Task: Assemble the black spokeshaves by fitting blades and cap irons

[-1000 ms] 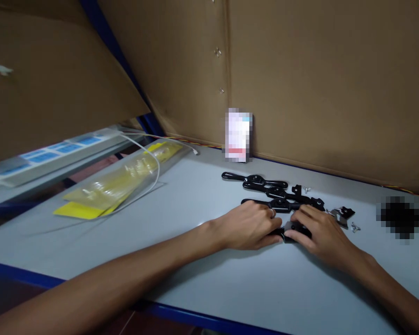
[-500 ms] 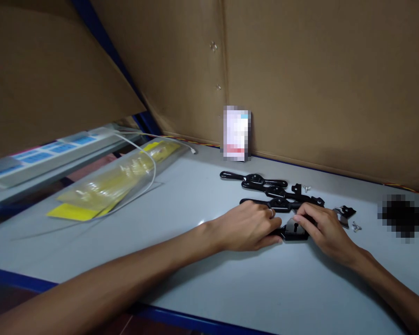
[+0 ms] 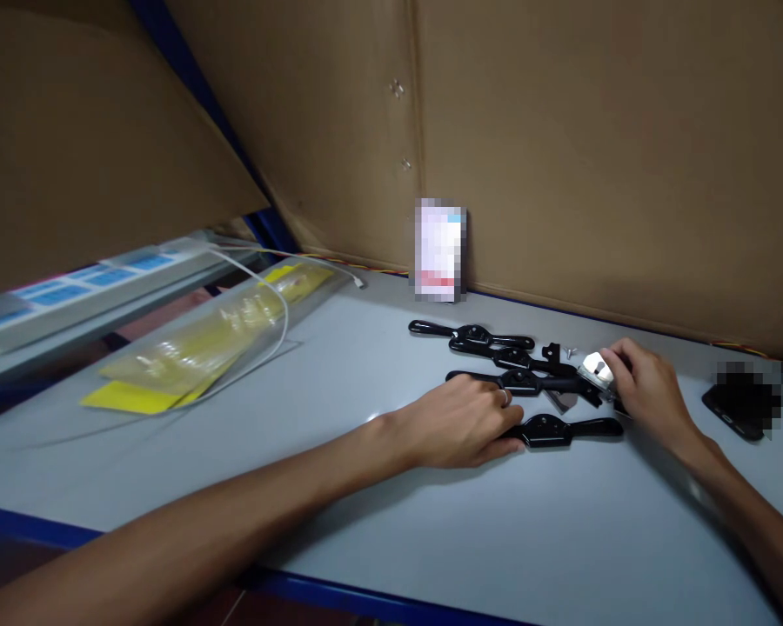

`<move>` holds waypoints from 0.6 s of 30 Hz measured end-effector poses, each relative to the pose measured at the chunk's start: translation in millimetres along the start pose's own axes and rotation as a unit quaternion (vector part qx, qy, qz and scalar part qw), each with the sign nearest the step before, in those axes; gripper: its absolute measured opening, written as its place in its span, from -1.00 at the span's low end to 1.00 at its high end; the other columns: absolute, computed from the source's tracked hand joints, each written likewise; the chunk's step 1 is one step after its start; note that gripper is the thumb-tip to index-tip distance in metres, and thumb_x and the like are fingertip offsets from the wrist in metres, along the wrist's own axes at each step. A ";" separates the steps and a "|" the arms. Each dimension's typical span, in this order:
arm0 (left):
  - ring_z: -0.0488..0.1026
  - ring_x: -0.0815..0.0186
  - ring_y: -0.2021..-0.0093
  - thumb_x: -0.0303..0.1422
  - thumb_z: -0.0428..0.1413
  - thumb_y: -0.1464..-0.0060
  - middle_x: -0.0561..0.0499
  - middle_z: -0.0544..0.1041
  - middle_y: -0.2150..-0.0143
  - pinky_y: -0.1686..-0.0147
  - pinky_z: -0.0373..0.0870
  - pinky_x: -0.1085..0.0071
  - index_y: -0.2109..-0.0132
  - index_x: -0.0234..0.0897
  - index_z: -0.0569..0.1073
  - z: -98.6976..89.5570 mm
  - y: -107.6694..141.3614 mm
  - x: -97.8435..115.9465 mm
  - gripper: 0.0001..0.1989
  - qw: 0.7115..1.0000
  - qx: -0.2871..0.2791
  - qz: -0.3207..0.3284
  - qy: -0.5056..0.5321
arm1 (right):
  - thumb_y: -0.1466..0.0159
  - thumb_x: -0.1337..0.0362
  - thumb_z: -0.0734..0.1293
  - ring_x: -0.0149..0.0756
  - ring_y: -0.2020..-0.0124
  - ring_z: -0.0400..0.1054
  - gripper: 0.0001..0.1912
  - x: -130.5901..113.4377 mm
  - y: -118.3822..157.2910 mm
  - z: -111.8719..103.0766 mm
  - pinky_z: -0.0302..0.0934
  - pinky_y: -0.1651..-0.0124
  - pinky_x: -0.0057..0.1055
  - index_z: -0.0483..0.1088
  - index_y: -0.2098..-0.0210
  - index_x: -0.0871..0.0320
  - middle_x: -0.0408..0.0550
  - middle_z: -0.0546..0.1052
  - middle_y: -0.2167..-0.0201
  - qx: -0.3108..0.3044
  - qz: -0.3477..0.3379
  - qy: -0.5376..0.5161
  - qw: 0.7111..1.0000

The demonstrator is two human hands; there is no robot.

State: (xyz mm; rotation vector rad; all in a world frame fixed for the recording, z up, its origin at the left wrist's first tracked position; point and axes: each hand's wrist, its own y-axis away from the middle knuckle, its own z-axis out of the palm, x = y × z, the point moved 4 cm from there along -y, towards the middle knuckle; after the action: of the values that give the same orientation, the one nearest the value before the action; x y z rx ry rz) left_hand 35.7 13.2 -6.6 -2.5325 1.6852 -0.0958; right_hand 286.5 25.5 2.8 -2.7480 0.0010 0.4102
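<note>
My left hand is closed around the left handle of the nearest black spokeshave, which lies on the table with its middle and right handle showing. My right hand pinches a shiny flat blade above the right end of the row. Behind the nearest spokeshave lie three more black ones: the back spokeshave, the second spokeshave and the third spokeshave. Another grey blade rests on the table, partly covered. A small black cap piece and a thumbscrew are beside them.
A blurred, lit panel leans against the brown back wall. A black phone-like object lies at the right. To the left are a clear bag with yellow sheets, a white cable and a power strip.
My right hand has lifted the blade off the nearest spokeshave and moved it right and back, baring the spokeshave's middle. My left hand stays on the handle.
</note>
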 end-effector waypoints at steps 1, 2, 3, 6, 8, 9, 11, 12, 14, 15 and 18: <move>0.48 0.24 0.40 -0.16 0.05 -0.36 -0.04 0.56 0.37 0.51 0.12 0.30 0.25 -0.30 0.46 -0.1 0.4 0.1 -0.69 1.000 0.006 0.002 0.002 | -0.39 0.09 0.15 -0.15 0.45 0.35 -0.70 8.9 -3.7 1.8 0.06 0.37 -0.29 0.33 0.40 0.06 -0.03 0.50 0.49 -0.006 0.010 0.021 1.000; 0.48 0.25 0.40 -0.16 0.05 -0.36 -0.04 0.56 0.38 0.51 0.12 0.31 0.26 -0.30 0.46 -0.3 0.8 0.3 -0.69 1.000 0.011 0.004 0.004 | -0.37 0.10 0.16 -0.13 0.46 0.35 -0.70 16.1 -6.5 3.7 0.03 0.39 -0.29 0.34 0.43 0.06 -0.03 0.49 0.52 -0.012 0.017 0.038 0.999; 0.47 0.25 0.41 -0.17 0.05 -0.36 -0.04 0.56 0.38 0.51 0.12 0.31 0.26 -0.30 0.46 -0.5 1.2 0.4 -0.69 1.000 0.015 0.006 0.005 | -0.35 0.12 0.18 -0.12 0.47 0.35 -0.70 21.4 -8.2 5.3 0.01 0.40 -0.29 0.34 0.46 0.05 -0.02 0.48 0.55 -0.019 0.021 0.051 0.998; 0.48 0.25 0.41 -0.17 0.07 -0.36 -0.04 0.56 0.37 0.52 0.09 0.30 0.25 -0.30 0.47 -0.9 1.3 0.7 -0.70 1.000 0.011 0.003 0.005 | -0.33 0.17 0.21 -0.05 0.37 0.40 -0.72 23.1 -7.9 6.5 0.04 0.39 -0.26 0.36 0.48 0.07 0.06 0.53 0.44 -0.021 0.016 0.073 0.997; 0.49 0.23 0.39 -0.16 0.08 -0.35 -0.04 0.57 0.36 0.52 0.08 0.30 0.24 -0.29 0.48 -1.2 0.7 0.8 -0.71 1.000 0.000 -0.003 0.002 | -0.35 0.20 0.19 0.01 0.20 0.43 -0.76 12.5 -3.9 5.1 0.16 0.29 -0.22 0.43 0.36 0.10 0.11 0.56 0.28 -0.003 -0.012 0.069 0.998; 0.50 0.22 0.39 -0.16 0.08 -0.35 -0.04 0.57 0.35 0.52 0.07 0.29 0.23 -0.29 0.48 -1.5 0.3 0.9 -0.71 1.000 -0.004 -0.006 0.000 | -0.37 0.21 0.18 0.02 0.13 0.42 -0.76 4.0 -0.8 4.8 0.21 0.20 -0.18 0.47 0.27 0.12 0.12 0.57 0.21 0.006 -0.043 0.055 0.998; 0.51 0.21 0.37 -0.16 0.08 -0.35 -0.05 0.58 0.34 0.52 0.08 0.29 0.21 -0.29 0.49 -2.1 -0.5 1.1 -0.72 1.000 -0.009 -0.007 -0.002 | -0.42 0.23 0.16 0.00 0.02 0.40 -0.71 -15.8 7.5 6.8 0.27 0.03 -0.10 0.49 0.06 0.13 0.10 0.57 0.10 0.009 -0.133 0.007 0.991; 0.51 0.21 0.37 -0.15 0.08 -0.35 -0.05 0.58 0.34 0.51 0.09 0.29 0.21 -0.29 0.49 -2.3 -0.9 1.2 -0.71 1.000 -0.011 -0.007 -0.004 | -0.44 0.23 0.16 -0.01 -0.02 0.39 -0.68 -25.1 12.2 9.5 0.28 -0.04 -0.06 0.47 -0.04 0.12 0.09 0.57 0.03 -0.004 -0.178 -0.018 0.984; 0.50 0.21 0.38 -0.15 0.08 -0.35 -0.05 0.57 0.35 0.51 0.11 0.28 0.20 -0.29 0.49 -2.3 -1.2 1.3 -0.71 1.000 -0.011 -0.008 -0.008 | -0.46 0.22 0.18 -0.02 -0.10 0.36 -0.65 -37.8 20.1 16.5 0.27 -0.13 0.01 0.42 -0.17 0.08 0.09 0.53 -0.10 -0.041 -0.234 -0.038 0.971; 0.50 0.21 0.39 -0.15 0.08 -0.35 -0.05 0.57 0.35 0.51 0.12 0.28 0.21 -0.29 0.50 -2.1 -1.2 1.3 -0.70 1.000 -0.010 -0.007 -0.010 | -0.46 0.22 0.20 -0.01 -0.12 0.35 -0.64 -40.9 22.5 19.5 0.26 -0.14 0.03 0.41 -0.19 0.06 0.09 0.51 -0.14 -0.055 -0.245 -0.038 0.967; 0.49 0.22 0.40 -0.15 0.08 -0.35 -0.05 0.57 0.37 0.51 0.13 0.28 0.23 -0.30 0.49 -1.5 -0.8 1.3 -0.69 1.000 0.001 -0.002 -0.010 | -0.44 0.26 0.22 -0.01 -0.08 0.38 -0.69 -42.2 23.1 22.1 0.28 -0.10 0.02 0.45 -0.12 0.05 0.08 0.54 -0.09 -0.076 -0.245 -0.038 0.966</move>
State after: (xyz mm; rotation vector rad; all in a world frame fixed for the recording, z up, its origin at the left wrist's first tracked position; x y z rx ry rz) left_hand 36.8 12.2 -5.0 -2.5271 1.6704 -0.0714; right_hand 238.6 9.5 -13.2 -2.7446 -0.7404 0.3864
